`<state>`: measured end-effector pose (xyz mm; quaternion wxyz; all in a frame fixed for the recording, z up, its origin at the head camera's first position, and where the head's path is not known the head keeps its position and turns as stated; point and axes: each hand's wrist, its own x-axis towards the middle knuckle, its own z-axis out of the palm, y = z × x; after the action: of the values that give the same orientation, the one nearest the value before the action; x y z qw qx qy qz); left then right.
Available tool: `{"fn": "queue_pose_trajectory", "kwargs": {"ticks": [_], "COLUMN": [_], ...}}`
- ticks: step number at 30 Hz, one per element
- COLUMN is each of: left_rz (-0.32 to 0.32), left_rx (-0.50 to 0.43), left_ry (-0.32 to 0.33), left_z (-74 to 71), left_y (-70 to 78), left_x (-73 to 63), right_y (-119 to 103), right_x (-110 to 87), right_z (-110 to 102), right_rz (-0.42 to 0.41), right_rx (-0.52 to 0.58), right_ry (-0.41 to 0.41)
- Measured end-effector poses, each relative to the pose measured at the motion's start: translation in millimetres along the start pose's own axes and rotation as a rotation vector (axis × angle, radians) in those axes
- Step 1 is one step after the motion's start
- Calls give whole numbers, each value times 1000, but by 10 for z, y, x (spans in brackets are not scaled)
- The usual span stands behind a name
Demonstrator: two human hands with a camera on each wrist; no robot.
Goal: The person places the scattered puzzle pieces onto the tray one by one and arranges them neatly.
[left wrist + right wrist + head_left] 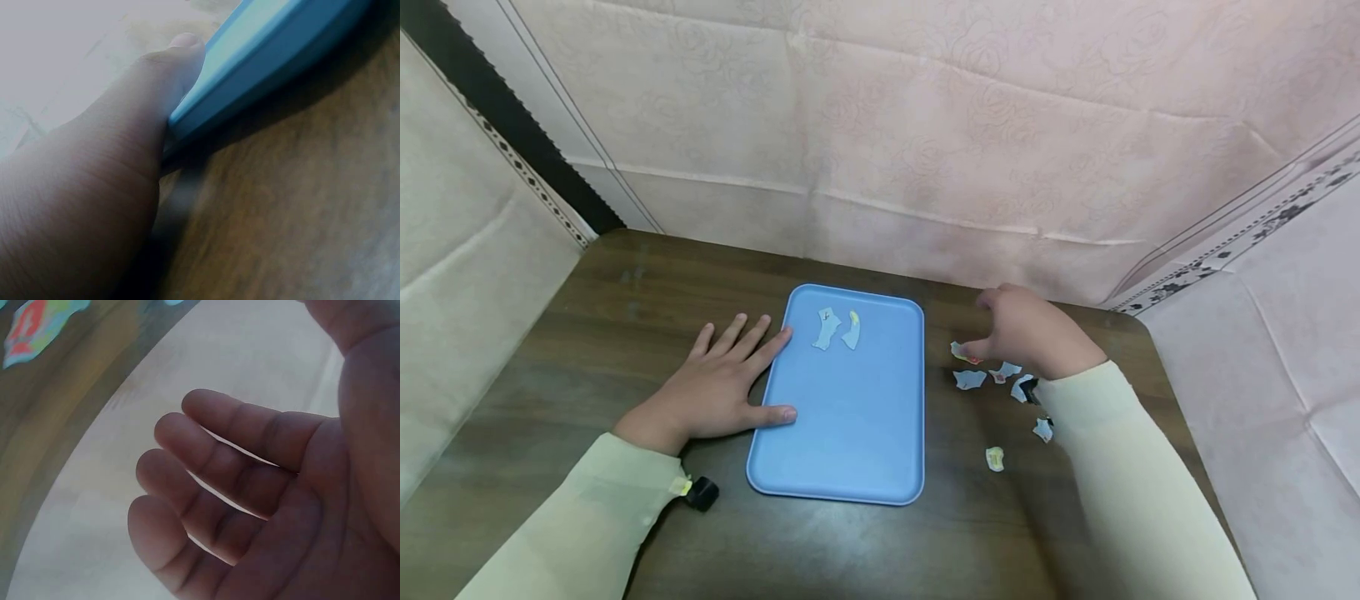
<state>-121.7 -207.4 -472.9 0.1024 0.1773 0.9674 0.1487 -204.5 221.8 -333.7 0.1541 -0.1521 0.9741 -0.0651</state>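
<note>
A light-blue tray point(842, 425) lies on the table, with two torn-looking paper pieces near its far end: a wider one point(826, 328) and a narrow one with a yellow tip point(852, 331). My left hand point(711, 392) lies with fingers spread at the tray's left side; its thumb and index finger touch the rim. In the left wrist view the thumb point(178, 62) overlaps the tray edge point(250, 75). My right hand point(1033, 333) hovers beside a red and yellow piece point(972, 360), partly covered by the thumb. Its loosely bent fingers point(206, 456) hold nothing.
Several more paper pieces lie right of the tray, among them a pale blue one point(970, 380), a small yellow one point(995, 459) and one by the right sleeve point(1042, 430). Pale patterned cloth point(910, 150) hangs behind the brown wooden table point(865, 550).
</note>
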Motion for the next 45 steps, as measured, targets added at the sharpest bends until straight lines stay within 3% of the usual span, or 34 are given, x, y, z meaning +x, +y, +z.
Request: {"fn": "queue_pose_trajectory", "kwargs": {"ticks": [9, 21, 33, 45], "left_rz": [4, 1, 0, 0], "left_rx": [-11, -7, -9, 5], "left_ry": [3, 1, 0, 4], "left_z": [-16, 21, -10, 24], "left_y": [23, 3, 18, -7], "left_x": [4, -6, -7, 2], "right_y": [314, 602, 735, 742], "right_x": [-157, -218, -195, -172], "right_z": [134, 391, 598, 638], "right_rz": [62, 157, 119, 127], "right_rx": [-35, 37, 29, 8], "right_ry": [-13, -67, -26, 0]}}
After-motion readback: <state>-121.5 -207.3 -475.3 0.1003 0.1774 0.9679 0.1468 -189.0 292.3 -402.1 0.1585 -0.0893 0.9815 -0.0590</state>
